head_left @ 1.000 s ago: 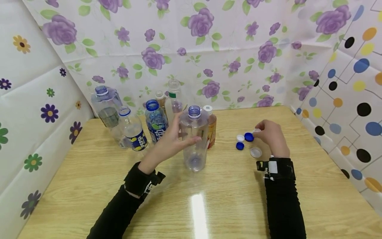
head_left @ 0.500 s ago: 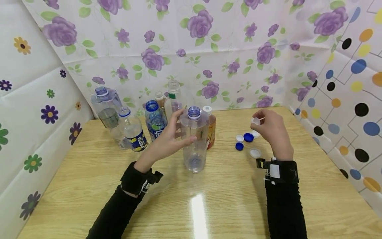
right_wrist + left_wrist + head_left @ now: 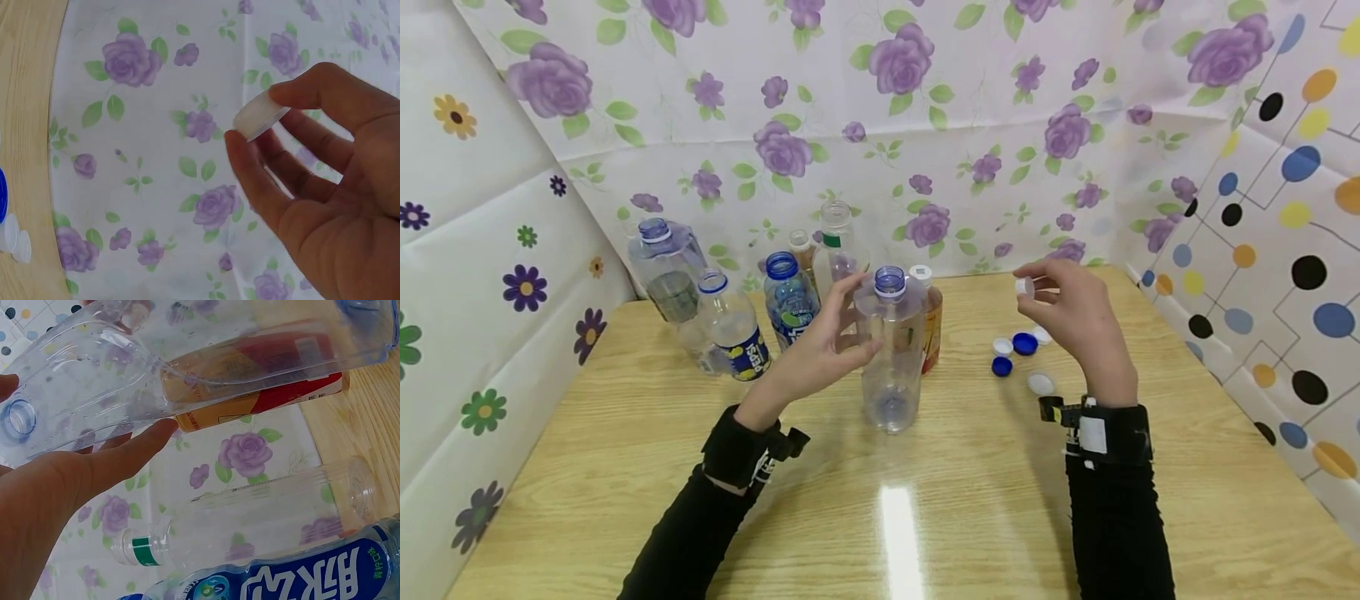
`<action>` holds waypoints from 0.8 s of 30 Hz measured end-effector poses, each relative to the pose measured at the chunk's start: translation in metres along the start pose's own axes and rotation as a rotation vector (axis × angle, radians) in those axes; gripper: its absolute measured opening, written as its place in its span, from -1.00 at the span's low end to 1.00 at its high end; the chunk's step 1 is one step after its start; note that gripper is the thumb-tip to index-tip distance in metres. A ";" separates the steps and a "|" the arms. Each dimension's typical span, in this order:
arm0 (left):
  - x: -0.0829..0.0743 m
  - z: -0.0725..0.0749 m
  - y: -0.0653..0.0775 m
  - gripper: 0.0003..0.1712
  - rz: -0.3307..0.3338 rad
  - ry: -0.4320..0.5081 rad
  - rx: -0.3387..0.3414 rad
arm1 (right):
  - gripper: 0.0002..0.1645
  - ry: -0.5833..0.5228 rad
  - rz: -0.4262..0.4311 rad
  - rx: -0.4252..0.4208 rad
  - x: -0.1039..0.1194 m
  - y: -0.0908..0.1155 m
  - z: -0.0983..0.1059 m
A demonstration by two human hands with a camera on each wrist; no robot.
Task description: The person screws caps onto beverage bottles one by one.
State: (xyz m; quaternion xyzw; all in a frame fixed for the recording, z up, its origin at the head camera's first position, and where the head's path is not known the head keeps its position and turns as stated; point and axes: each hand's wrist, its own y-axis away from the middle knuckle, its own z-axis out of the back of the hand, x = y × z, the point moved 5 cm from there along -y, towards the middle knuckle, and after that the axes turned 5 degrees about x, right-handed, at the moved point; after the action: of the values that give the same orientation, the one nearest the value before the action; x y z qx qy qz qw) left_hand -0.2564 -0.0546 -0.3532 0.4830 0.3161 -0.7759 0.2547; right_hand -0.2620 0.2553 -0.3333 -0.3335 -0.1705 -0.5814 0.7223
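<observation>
An uncapped clear plastic bottle (image 3: 891,387) with a blue-tinted neck stands upright on the table. My left hand (image 3: 808,358) holds its upper left side, thumb in front and fingers behind; in the left wrist view the thumb (image 3: 7,384) shows at the left edge. Between thumb and fingertips my right hand (image 3: 1078,321) pinches a white bottle cap (image 3: 1024,287), raised above the table to the bottle's right. The right wrist view shows this cap (image 3: 259,117) tilted. Several loose caps lie below the right hand, including a wide blue cap (image 3: 1025,343) and a whitish lid (image 3: 1041,383).
Left of the held bottle stand a Pepsi bottle (image 3: 748,354), a blue-labelled bottle (image 3: 792,312) and a large clear bottle (image 3: 662,267). Behind are a green-banded bottle (image 3: 832,242) and a white-capped brown bottle (image 3: 932,321). Flowered sheeting (image 3: 970,150) closes off the table's back.
My right hand has lifted the white cap from beside the loose caps and moved it up and left toward the bottle. The left hand and its bottle have hardly moved.
</observation>
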 end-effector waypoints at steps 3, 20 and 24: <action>0.000 0.000 0.000 0.01 0.000 0.005 -0.006 | -0.63 -0.070 0.061 -0.017 0.002 -0.001 -0.001; 0.002 0.000 0.000 0.05 0.032 0.019 -0.023 | -0.59 -0.685 0.430 -0.001 0.034 0.003 -0.003; 0.003 -0.001 -0.001 0.05 0.024 0.011 -0.023 | -0.60 -0.701 0.448 -0.034 0.042 0.004 -0.004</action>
State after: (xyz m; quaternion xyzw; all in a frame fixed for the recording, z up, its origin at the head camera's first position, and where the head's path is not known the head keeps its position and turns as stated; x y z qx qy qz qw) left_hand -0.2578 -0.0540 -0.3561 0.4880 0.3206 -0.7664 0.2679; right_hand -0.2472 0.2232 -0.3107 -0.5518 -0.3196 -0.2640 0.7236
